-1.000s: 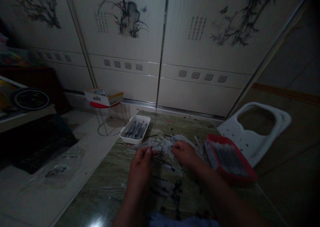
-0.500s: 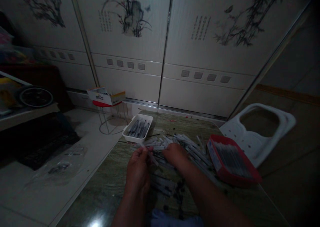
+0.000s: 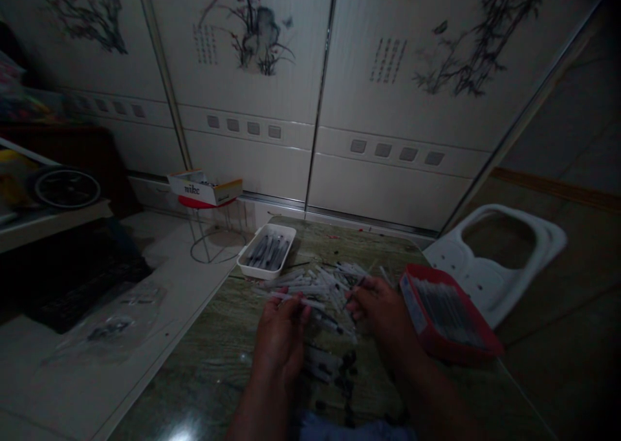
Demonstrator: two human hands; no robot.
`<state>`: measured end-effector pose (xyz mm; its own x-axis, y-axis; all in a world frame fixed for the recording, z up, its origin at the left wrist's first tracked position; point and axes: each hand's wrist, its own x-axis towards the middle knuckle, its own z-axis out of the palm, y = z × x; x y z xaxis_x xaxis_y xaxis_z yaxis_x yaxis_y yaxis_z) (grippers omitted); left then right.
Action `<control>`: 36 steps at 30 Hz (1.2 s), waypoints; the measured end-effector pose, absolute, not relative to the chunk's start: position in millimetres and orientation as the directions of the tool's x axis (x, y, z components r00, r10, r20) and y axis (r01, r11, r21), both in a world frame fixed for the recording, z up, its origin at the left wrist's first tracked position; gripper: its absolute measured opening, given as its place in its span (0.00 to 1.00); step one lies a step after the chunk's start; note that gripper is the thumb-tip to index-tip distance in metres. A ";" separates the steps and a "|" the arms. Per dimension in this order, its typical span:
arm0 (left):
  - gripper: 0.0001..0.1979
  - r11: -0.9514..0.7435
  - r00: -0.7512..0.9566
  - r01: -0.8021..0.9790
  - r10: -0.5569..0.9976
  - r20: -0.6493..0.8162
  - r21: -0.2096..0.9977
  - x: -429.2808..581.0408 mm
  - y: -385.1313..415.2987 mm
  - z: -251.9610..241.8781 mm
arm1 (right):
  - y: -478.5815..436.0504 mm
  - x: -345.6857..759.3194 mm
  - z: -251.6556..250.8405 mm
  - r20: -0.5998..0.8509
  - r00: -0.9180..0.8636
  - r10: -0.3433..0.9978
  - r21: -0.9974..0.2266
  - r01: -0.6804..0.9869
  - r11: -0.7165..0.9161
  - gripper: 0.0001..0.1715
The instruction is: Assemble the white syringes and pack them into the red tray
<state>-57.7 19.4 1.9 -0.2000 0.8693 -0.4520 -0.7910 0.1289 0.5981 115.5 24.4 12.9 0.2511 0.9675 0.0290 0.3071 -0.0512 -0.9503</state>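
My left hand (image 3: 281,331) is closed on a translucent white pen barrel (image 3: 313,303), which sticks out to the right past the fingertips. Over the right side of the pile, my right hand (image 3: 383,308) pinches a thin dark stick (image 3: 360,282) that looks like a pen refill. Between and beyond both hands lies a loose pile of pale barrels and dark thin pieces (image 3: 334,277). Closer to me are more barrels (image 3: 323,363) and several small black pieces (image 3: 347,366), perhaps pen caps. The dim light hides fine detail.
A white box (image 3: 264,272) of pen parts stands at the table's far left. At the right edge is a red basket (image 3: 421,324) full of pens, beside a white plastic chair (image 3: 490,292). A carton (image 3: 194,190) sits on a red stool beyond the table (image 3: 208,363).
My right hand has lifted from the pile and moved right, now pinching a thin dark stick. My left hand has shifted slightly right, and its barrel now lies closer to level.
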 end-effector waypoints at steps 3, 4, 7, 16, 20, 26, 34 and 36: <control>0.12 0.150 -0.150 -0.834 0.864 -0.481 0.530 -53.9 18.7 0.4 | 6.0 114.2 17.8 0.040 0.286 0.957 -0.997 0.068 0.021 0.14; 0.12 0.154 -0.137 -0.847 0.862 -0.488 0.509 -52.9 18.5 -0.2 | 1.3 113.3 19.2 0.036 0.299 0.954 -0.999 -0.020 0.044 0.16; 0.11 0.161 -0.118 -0.866 0.855 -0.506 0.473 -50.1 18.3 -1.5 | -8.4 109.4 23.5 0.025 0.327 0.945 -0.987 -0.140 0.074 0.18; 0.11 0.167 -0.090 -0.891 0.846 -0.525 0.423 -45.7 19.1 -2.8 | -14.2 95.6 25.6 0.098 0.326 0.940 -0.992 -0.048 0.120 0.17; 0.11 0.180 -0.071 -0.898 0.842 -0.535 0.402 -44.9 18.7 -1.1 | -13.3 90.5 20.3 0.122 0.324 0.938 -0.989 -0.043 0.144 0.17; 0.12 0.204 -0.032 -0.908 0.836 -0.547 0.365 -43.6 18.1 1.6 | -11.7 86.6 14.6 0.140 0.259 0.956 -0.990 0.067 0.126 0.16; 0.11 0.208 -0.033 -0.907 0.832 -0.554 0.367 -43.7 18.8 1.5 | -15.1 93.2 17.2 0.073 0.292 0.954 -0.996 0.074 0.054 0.24; 0.11 0.210 -0.034 -0.905 0.831 -0.556 0.370 -43.3 18.8 2.3 | -16.3 95.8 18.5 0.070 0.311 0.948 -0.997 0.047 0.058 0.22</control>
<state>-43.3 18.8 2.3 -0.0342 0.8308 -0.5556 -0.9049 0.2103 0.3701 95.8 -16.3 18.5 0.3109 0.9479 0.0701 0.0474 0.0583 -0.9972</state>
